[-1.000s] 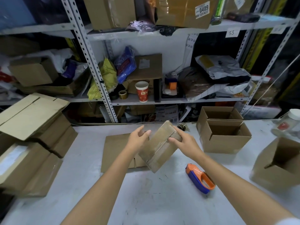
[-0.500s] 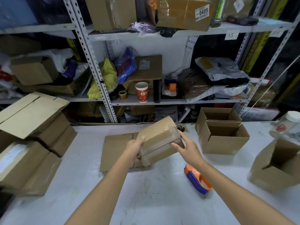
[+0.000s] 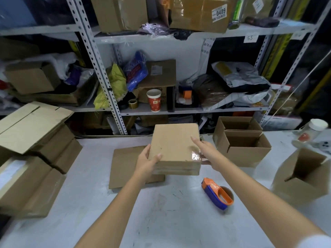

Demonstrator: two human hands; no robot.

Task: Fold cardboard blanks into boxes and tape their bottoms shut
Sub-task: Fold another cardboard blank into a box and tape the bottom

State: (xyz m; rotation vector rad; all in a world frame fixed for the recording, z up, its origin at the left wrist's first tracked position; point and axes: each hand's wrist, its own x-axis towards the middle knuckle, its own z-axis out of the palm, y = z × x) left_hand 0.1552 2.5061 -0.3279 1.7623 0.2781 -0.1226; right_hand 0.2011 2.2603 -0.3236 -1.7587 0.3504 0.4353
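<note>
Fingers [image 3: 157, 157] of the left hand [image 3: 146, 162] curl over the near left corner of a folded brown box [image 3: 174, 145], gripping it above the white table [image 3: 161, 212]. Clear tape shines along its near right edge. To the right, the right hand [image 3: 206, 152] spreads open, fingertips brushing the box's right side without closing on it. Flat cardboard blanks [image 3: 125, 165] lie beneath the box. Three open boxes [image 3: 247, 149] stand at right; one orange-and-blue tape dispenser [image 3: 217, 194] rests near the right forearm.
</note>
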